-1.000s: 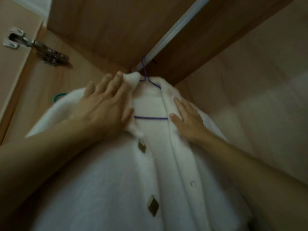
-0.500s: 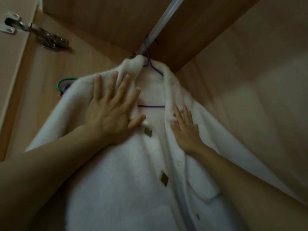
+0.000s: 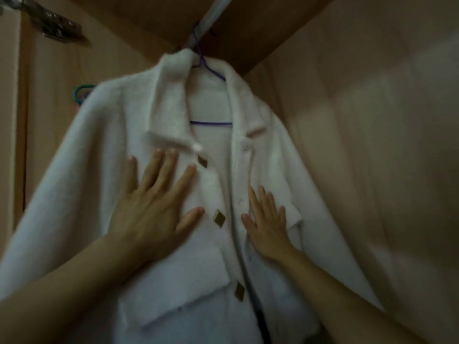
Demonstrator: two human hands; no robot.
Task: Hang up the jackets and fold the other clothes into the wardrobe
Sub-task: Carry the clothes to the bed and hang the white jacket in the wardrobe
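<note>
**White jacket smoothed on its hanger inside a wooden wardrobe**

Inside a wardrobe (image 3: 372,120) of pale brown wood, a person's two bare forearms reach up from the bottom of the frame. The left hand (image 3: 151,209) lies flat on the jacket's left front panel, fingers straight and spread, grasping nothing. The right hand (image 3: 267,224) presses flat on the opposite panel beside the placket, fingers likewise straight and released. Between them hangs the white fleece jacket (image 3: 99,184), fuzzy in texture, collar turned up on one side, its front open at the neck, with diamond-shaped brass buttons (image 3: 219,218) down the left edge and flapped chest pockets on both panels. It hangs from a purple wire hanger (image 3: 211,123) whose hook rises to the metal rail (image 3: 213,11) running under the wardrobe's top. Behind the jacket's shoulder a teal hanger (image 3: 80,94) peeks out, mostly hidden by the cloth. Farther up at the left, a metal door hinge (image 3: 58,27) is fixed to the side wall. Since a half second ago both hands have slid lower down the front, from the collar to below it.
</note>
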